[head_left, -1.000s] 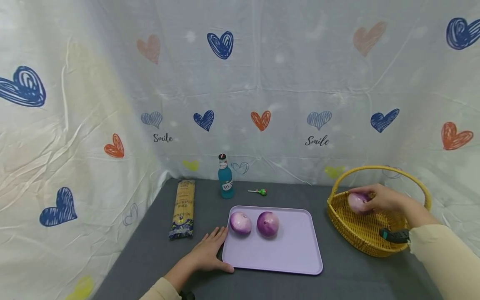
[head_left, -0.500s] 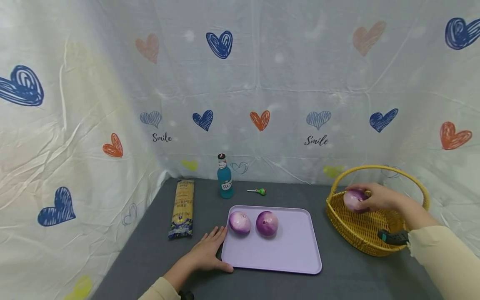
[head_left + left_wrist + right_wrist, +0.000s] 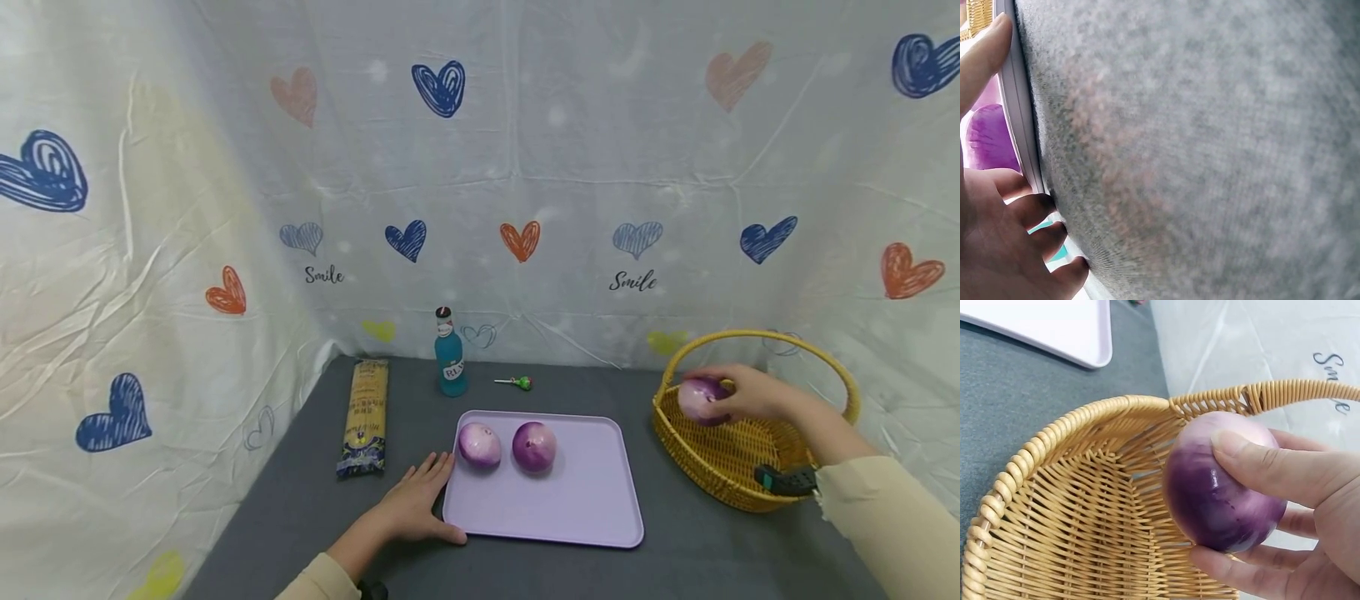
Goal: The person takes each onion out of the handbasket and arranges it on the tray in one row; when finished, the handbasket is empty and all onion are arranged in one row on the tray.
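Observation:
My right hand (image 3: 753, 393) grips a purple onion (image 3: 1222, 481) between thumb and fingers, over the yellow wicker basket (image 3: 1072, 519). In the head view this onion overlaps the basket's left rim, under the arched handle. My left hand (image 3: 416, 504) lies with fingers spread at the left edge of the lilac tray (image 3: 555, 521). Thumb and fingertips touch the tray's rim in the left wrist view. Two more onions sit on the tray: a paler one (image 3: 480, 445) at the upper left and a darker one (image 3: 535, 447) beside it.
Left of the tray lies a yellow packet (image 3: 365, 417) with a blue end. A blue bottle (image 3: 450, 358) stands upright behind the tray, and a green lollipop (image 3: 517, 383) lies to its right. A white curtain (image 3: 562, 192) printed with hearts hangs behind the grey tabletop (image 3: 420, 575).
The right hand has moved slightly left with the onion, from inside the basket toward its left rim. The left hand and the tray's onions have stayed put.

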`<action>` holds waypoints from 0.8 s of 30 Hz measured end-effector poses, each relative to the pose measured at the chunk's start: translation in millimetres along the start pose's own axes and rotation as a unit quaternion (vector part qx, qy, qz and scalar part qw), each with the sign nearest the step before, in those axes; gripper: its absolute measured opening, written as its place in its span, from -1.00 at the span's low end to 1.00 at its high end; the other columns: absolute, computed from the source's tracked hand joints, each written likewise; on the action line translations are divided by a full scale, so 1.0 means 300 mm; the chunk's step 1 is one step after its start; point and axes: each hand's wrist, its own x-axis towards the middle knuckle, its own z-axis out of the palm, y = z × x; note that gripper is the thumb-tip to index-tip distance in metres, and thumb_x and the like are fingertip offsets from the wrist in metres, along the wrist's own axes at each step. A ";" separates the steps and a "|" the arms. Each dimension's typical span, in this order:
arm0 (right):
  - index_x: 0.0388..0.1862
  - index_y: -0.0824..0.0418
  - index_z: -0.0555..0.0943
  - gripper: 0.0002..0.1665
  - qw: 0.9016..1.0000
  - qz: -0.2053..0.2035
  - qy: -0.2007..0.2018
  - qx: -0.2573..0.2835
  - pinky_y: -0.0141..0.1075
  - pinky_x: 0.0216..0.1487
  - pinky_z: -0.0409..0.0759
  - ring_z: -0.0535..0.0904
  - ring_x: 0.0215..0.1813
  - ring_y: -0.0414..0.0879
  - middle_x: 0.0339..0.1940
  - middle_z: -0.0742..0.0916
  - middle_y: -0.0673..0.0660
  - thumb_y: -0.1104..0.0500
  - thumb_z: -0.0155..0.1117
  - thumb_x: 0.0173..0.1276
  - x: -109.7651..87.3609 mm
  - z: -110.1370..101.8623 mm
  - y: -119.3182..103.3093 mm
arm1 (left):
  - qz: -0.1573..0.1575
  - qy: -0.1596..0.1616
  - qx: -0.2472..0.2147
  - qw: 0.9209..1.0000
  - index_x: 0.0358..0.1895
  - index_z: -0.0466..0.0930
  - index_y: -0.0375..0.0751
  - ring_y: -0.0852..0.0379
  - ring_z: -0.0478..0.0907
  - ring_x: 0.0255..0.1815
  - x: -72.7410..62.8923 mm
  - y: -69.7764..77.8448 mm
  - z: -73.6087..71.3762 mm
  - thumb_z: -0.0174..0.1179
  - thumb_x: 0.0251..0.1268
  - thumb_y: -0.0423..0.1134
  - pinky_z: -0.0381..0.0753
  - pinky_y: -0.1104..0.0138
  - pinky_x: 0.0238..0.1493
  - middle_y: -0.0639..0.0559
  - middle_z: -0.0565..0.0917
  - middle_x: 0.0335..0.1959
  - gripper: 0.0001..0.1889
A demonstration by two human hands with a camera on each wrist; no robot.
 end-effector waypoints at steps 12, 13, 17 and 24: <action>0.45 0.25 0.44 -0.20 1.000 0.006 0.004 0.012 -0.21 -0.25 0.70 0.55 0.01 0.10 0.20 0.57 0.42 0.04 0.49 0.29 -0.005 -0.002 -0.023 | -0.005 0.000 -0.002 1.000 0.63 -0.03 -0.20 -0.24 -0.13 0.67 -0.001 0.002 0.000 0.41 -0.12 0.46 -0.08 -0.26 0.56 -0.18 0.03 0.66 0.32; 0.44 0.24 0.44 -0.20 1.000 0.006 0.002 0.013 -0.20 -0.25 0.70 0.55 0.01 0.10 0.20 0.56 0.42 0.04 0.49 0.29 -0.006 -0.001 -0.027 | -0.006 -0.001 -0.003 1.000 0.63 -0.03 -0.20 -0.23 -0.13 0.67 -0.001 0.002 0.000 0.41 -0.12 0.46 -0.09 -0.26 0.56 -0.18 0.03 0.66 0.32; 0.44 0.22 0.45 -0.21 1.000 0.006 -0.001 0.015 -0.19 -0.22 0.70 0.54 0.00 0.09 0.21 0.55 0.41 0.04 0.49 0.29 -0.010 0.006 -0.036 | -0.008 -0.002 -0.003 1.000 0.63 -0.02 -0.20 -0.23 -0.13 0.68 -0.001 0.003 0.000 0.42 -0.13 0.46 -0.09 -0.25 0.56 -0.17 0.03 0.66 0.33; 0.45 0.22 0.44 -0.18 1.000 0.006 0.002 0.005 -0.17 -0.22 0.67 0.53 -0.01 0.08 0.17 0.58 0.37 0.00 0.49 0.28 -0.016 0.017 -0.049 | -0.005 0.000 0.004 1.000 0.63 -0.02 -0.20 -0.23 -0.12 0.67 0.002 -0.002 0.005 0.40 -0.13 0.47 -0.07 -0.25 0.56 -0.17 0.04 0.65 0.33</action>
